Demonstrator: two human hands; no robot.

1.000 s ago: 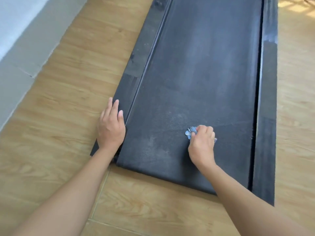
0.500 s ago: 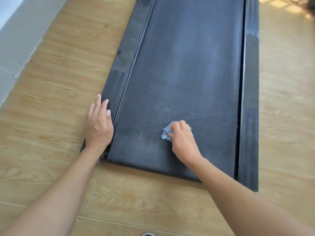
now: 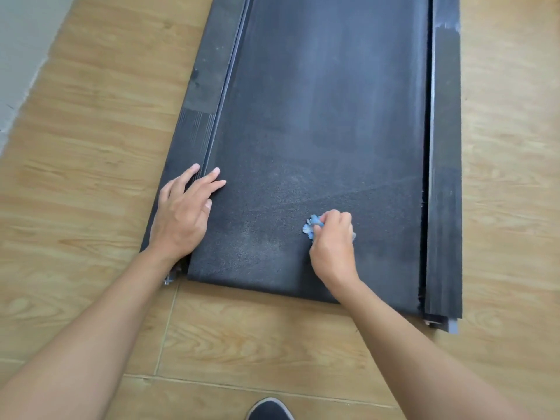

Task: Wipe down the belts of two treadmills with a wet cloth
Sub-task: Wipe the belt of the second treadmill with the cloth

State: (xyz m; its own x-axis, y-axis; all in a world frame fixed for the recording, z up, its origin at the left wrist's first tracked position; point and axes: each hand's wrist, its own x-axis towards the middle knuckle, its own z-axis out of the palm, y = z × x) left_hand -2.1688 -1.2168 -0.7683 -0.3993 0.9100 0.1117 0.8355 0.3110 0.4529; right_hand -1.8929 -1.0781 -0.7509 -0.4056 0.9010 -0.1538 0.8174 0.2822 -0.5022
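Dark textured treadmill belt (image 3: 318, 116) laid flat on the floor (image 3: 91, 147), pale dusty smears near its end, small crumpled blue cloth (image 3: 310, 228) bunched upon it

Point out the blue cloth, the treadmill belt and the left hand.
blue cloth (image 3: 310, 228): head view, bunched end showing.
treadmill belt (image 3: 321, 116): head view, bare middle.
left hand (image 3: 181, 216): head view, back of hand.

A black treadmill belt (image 3: 327, 122) lies flat on a wood-grain floor (image 3: 91, 147), with dark side rails (image 3: 445, 177) along both edges. The left hand (image 3: 181, 216) rests flat, fingers spread, across the left rail and belt edge. The right hand (image 3: 333, 244) grips a crumpled blue cloth (image 3: 310, 227) against the belt near its end. A dark shoe toe (image 3: 269, 410) shows at the bottom edge.
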